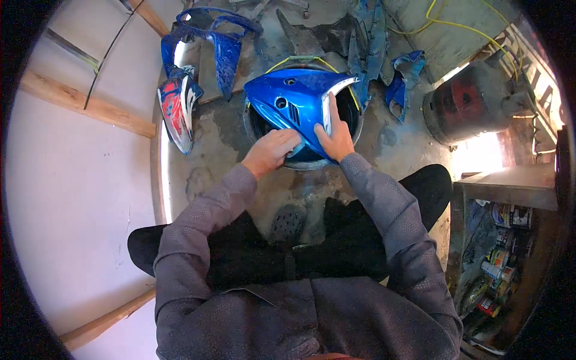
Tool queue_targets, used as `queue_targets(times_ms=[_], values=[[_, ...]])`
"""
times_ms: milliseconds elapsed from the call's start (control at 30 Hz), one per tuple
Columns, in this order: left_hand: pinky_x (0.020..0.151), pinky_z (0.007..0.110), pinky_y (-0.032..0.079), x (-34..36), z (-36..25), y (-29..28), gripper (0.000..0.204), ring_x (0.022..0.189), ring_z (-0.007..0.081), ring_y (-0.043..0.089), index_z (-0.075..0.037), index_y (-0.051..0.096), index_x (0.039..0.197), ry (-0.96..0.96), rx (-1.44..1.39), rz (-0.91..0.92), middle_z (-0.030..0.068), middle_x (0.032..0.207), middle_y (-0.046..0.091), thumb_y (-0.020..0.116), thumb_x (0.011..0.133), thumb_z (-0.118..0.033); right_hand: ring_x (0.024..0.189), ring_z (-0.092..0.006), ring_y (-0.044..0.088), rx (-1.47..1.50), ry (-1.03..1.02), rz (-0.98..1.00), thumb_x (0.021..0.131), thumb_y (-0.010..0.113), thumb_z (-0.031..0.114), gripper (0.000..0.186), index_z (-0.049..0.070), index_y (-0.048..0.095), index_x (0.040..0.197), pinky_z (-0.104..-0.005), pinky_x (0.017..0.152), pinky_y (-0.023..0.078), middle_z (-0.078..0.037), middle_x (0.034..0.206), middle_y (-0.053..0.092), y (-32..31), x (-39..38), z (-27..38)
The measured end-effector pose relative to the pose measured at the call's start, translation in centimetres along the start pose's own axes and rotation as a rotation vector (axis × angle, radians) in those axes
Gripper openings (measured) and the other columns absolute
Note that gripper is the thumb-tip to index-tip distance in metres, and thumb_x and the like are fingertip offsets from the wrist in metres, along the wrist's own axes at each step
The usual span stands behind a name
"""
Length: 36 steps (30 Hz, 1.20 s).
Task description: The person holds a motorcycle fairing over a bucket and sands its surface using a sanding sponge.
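A glossy blue motorcycle fairing panel (pixel 307 96) with round holes and a vent slot lies across a round dark tub (pixel 251 125). Its right edge is worn to white. My right hand (pixel 337 137) grips that edge, thumb on the blue face and index finger stretched along the pale strip. My left hand (pixel 273 151) is closed at the panel's lower left edge. Something thin and pale bluish shows under its fingertips, too small to name. The fingers' undersides are hidden.
Other blue panels (pixel 227 55) and a red-white-blue fairing piece (pixel 176 109) lie to the left. Dark plastic parts (pixel 327 35) and a blue scrap (pixel 396 90) lie beyond. At right stand a gas cylinder (pixel 459 102) and a shelf (pixel 510 186) with several cans. A yellow hose (pixel 465 24) hangs behind.
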State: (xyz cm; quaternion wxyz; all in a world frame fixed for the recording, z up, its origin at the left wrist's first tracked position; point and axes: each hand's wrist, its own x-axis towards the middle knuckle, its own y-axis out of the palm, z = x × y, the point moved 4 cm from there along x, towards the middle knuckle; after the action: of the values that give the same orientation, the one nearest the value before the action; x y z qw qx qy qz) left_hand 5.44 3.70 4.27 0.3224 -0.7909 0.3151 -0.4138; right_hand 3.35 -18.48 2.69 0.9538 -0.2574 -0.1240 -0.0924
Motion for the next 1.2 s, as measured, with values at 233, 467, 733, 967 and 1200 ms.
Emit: queue_targets(times_ms=[233, 467, 733, 967, 1200], values=[[0.093, 0.047, 0.056, -1.0, 4.6, -3.7, 0.034, 0.107, 0.0361, 0.071, -0.008, 0.071, 0.117, -0.171, 0.188, -0.233, 0.0139, 0.119, 0.075, 0.063, 0.086, 0.003, 0.082, -0.0517, 0.073, 0.022, 0.021, -0.001, 0.092, 0.066, 0.023, 0.100, 0.011, 0.011, 0.174, -0.0553, 0.077, 0.057, -0.035, 0.095, 0.073, 0.7, 0.3, 1.0], [0.105, 0.046, 0.046, -1.0, 5.5, -3.5, 0.054, 0.124, 0.0263, 0.071, -0.012, 0.072, 0.127, -0.080, 0.218, -0.110, 0.0078, 0.134, 0.075, 0.066, 0.078, 0.011, 0.082, -0.0515, 0.073, 0.014, -0.013, -0.033, 0.091, 0.067, 0.023, 0.100, 0.012, 0.011, 0.174, -0.0552, 0.076, 0.057, -0.035, 0.096, 0.073, 0.5, 0.0, 0.7], [0.109, 0.052, 0.038, 0.0, 3.8, -3.0, 0.039, 0.126, 0.0181, 0.067, -0.020, 0.071, 0.121, 0.121, 0.212, 0.059, 0.0009, 0.124, 0.074, 0.069, 0.085, -0.003, 0.086, -0.0529, 0.073, -0.003, 0.091, 0.023, 0.092, 0.067, 0.023, 0.100, 0.013, 0.010, 0.174, -0.0548, 0.082, 0.057, -0.037, 0.101, 0.073, 0.1, 0.0, 0.7], [0.102, 0.045, 0.048, -0.6, 5.9, -4.8, 0.039, 0.123, 0.0294, 0.066, -0.007, 0.068, 0.123, 0.072, 0.215, -0.014, 0.0101, 0.119, 0.071, 0.069, 0.084, -0.003, 0.090, -0.0539, 0.073, -0.021, -0.002, -0.014, 0.092, 0.066, 0.023, 0.100, 0.014, 0.009, 0.174, -0.0540, 0.084, 0.058, -0.037, 0.108, 0.073, 0.6, -0.1, 0.4], [0.101, 0.047, 0.047, 0.0, 8.8, -8.1, 0.043, 0.114, 0.0318, 0.069, -0.010, 0.070, 0.119, -0.078, 0.329, -0.031, 0.0107, 0.117, 0.074, 0.065, 0.080, 0.007, 0.089, -0.0528, 0.074, 0.019, 0.067, 0.031, 0.092, 0.066, 0.023, 0.101, 0.014, 0.007, 0.174, -0.0541, 0.083, 0.058, -0.038, 0.107, 0.073, 0.8, 0.1, 0.5]])
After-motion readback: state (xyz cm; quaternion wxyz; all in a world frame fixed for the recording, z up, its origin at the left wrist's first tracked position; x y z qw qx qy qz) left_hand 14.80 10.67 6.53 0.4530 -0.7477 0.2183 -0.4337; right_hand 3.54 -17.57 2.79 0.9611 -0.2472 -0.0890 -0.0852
